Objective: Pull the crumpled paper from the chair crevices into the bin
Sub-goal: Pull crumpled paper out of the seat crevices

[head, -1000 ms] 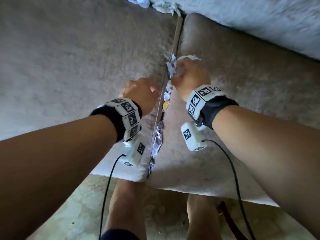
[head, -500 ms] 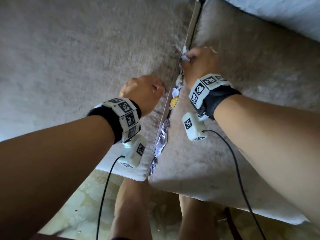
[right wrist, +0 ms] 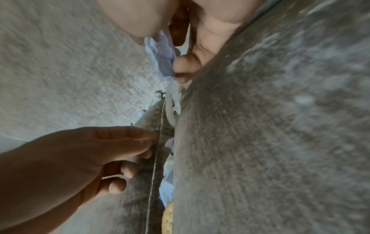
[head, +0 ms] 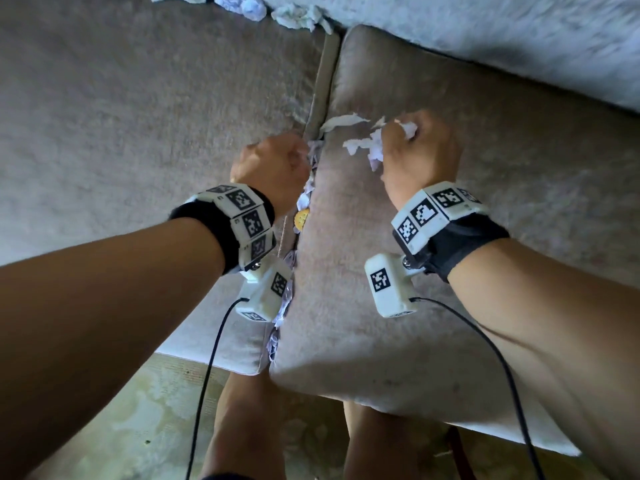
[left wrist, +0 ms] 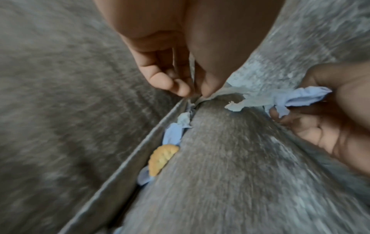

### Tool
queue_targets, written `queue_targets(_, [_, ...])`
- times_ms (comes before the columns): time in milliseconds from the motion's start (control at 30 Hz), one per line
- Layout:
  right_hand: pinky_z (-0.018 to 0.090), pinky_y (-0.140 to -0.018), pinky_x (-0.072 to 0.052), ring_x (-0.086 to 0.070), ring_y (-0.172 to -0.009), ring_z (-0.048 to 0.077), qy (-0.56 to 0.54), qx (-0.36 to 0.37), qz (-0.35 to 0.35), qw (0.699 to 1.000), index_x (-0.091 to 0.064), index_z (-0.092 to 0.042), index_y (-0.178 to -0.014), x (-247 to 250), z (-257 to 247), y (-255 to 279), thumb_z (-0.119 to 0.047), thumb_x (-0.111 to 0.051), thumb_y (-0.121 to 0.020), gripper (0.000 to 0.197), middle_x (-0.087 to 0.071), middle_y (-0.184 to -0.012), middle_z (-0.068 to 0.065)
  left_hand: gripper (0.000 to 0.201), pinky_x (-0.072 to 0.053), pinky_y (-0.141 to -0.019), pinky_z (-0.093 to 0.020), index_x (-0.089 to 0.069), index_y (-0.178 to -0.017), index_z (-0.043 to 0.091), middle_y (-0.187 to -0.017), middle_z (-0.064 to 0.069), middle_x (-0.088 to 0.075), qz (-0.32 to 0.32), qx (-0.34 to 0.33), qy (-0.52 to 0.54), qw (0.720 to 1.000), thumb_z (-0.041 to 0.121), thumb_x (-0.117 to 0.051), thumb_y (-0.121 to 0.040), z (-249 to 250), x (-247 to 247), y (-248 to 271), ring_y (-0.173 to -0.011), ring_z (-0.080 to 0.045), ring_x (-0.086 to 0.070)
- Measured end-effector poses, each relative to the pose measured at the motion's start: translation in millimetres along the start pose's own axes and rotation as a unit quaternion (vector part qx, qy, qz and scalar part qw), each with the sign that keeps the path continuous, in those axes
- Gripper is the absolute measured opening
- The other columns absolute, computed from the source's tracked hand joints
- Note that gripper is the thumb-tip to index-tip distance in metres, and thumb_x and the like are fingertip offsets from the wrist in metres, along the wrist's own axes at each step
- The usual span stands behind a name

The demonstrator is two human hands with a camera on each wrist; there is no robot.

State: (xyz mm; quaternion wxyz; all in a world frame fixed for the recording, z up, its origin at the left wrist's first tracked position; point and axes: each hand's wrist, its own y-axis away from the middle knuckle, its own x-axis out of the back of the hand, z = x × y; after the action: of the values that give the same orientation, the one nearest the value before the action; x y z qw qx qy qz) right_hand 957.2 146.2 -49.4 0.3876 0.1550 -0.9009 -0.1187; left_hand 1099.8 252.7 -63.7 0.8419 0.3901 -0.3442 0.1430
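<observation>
Floor (head: 131, 420) nearest, below seat cushions (head: 346, 271). Paper scraps (head: 282, 306) wedged along crevice (head: 291, 258) between cushions, round yellow biscuit (head: 300, 218) lodged among them. Left hand (head: 273, 171) at crevice, fingers (left wrist: 160, 79) curled, tips pinching paper at gap. Right hand (head: 419, 154) on right cushion, fingers closed around crumpled white paper (head: 363, 147). More crumpled paper (head: 294, 15) along backrest seam, farthest.

A torn strip of white crumpled paper (head: 363, 143) stretches from the crevice (head: 313, 188) over the right seat cushion. More crumpled pieces (left wrist: 173, 133) sit wedged along the same gap between the grey cushions.
</observation>
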Motion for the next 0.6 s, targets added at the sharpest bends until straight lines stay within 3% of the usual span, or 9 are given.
queue_targets(67, [0.032, -0.064, -0.049, -0.057, -0.063, 0.018, -0.011, 0.001, 0.004, 1.000, -0.059, -0.013, -0.069, 11, 9, 0, -0.018, -0.057, -0.083, 0.015, -0.053, -0.054, -0.012, 0.029, -0.058, -0.078, -0.039, -0.062, -0.117, 0.037, -0.088, 0.006, -0.067, -0.007, -0.008, -0.017, 1.000, 0.029, -0.056, -0.089, 15, -6, -8, -0.085, -0.023, -0.065])
queue_targets(167, [0.032, -0.054, -0.041, -0.045, -0.049, 0.013, -0.018, 0.010, 0.022, 1.000, -0.049, -0.014, -0.060, 24, 23, -1, -0.015, -0.060, -0.082, 0.024, -0.042, -0.050, -0.009, 0.036, -0.057, -0.075, -0.038, -0.054, -0.123, 0.043, -0.092, 0.005, -0.066, -0.004, -0.018, -0.043, 0.999, 0.030, -0.054, -0.089, 32, -13, -21, -0.084, -0.025, -0.063])
queue_targets(267, [0.030, -0.053, -0.037, -0.045, -0.054, 0.019, -0.025, 0.006, 0.032, 0.999, -0.052, -0.012, -0.065, 31, 36, 0, -0.010, -0.057, -0.078, 0.014, -0.042, -0.053, -0.005, 0.034, -0.056, -0.082, -0.037, -0.056, -0.125, 0.044, -0.103, 0.006, -0.069, 0.004, -0.013, -0.057, 0.998, 0.046, -0.056, -0.090, 45, -18, -34, -0.094, -0.025, -0.065])
queue_targets(367, [0.023, -0.050, -0.035, -0.044, -0.054, 0.014, -0.051, -0.005, 0.035, 0.998, -0.051, -0.016, -0.069, 35, 47, 0, -0.004, -0.053, -0.076, 0.014, -0.043, -0.055, -0.009, 0.028, -0.053, -0.086, -0.036, -0.068, -0.110, 0.030, -0.102, -0.002, -0.071, 0.042, 0.004, -0.084, 0.996, 0.048, -0.058, -0.090, 51, -18, -44, -0.100, -0.030, -0.063])
queue_targets(467, [0.016, -0.051, -0.035, -0.047, -0.055, 0.008, -0.058, -0.020, 0.036, 0.997, -0.052, -0.018, -0.071, 38, 53, -1, 0.000, -0.050, -0.077, 0.019, -0.046, -0.058, -0.014, 0.025, -0.052, -0.075, -0.035, -0.066, -0.088, 0.019, -0.086, -0.010, -0.066, 0.054, 0.024, -0.080, 0.995, 0.039, -0.053, -0.091, 51, -14, -45, -0.089, -0.033, -0.063])
queue_targets(600, [0.020, -0.056, -0.039, -0.052, -0.061, 0.013, -0.065, -0.033, 0.023, 0.997, -0.053, -0.019, -0.073, 36, 52, -3, 0.000, -0.048, -0.077, 0.020, -0.050, -0.060, -0.012, 0.038, -0.035, -0.056, -0.032, -0.062, -0.084, 0.011, -0.072, -0.005, -0.056, 0.067, 0.030, -0.031, 0.997, 0.041, -0.044, -0.097, 41, -7, -40, -0.071, -0.022, -0.052])
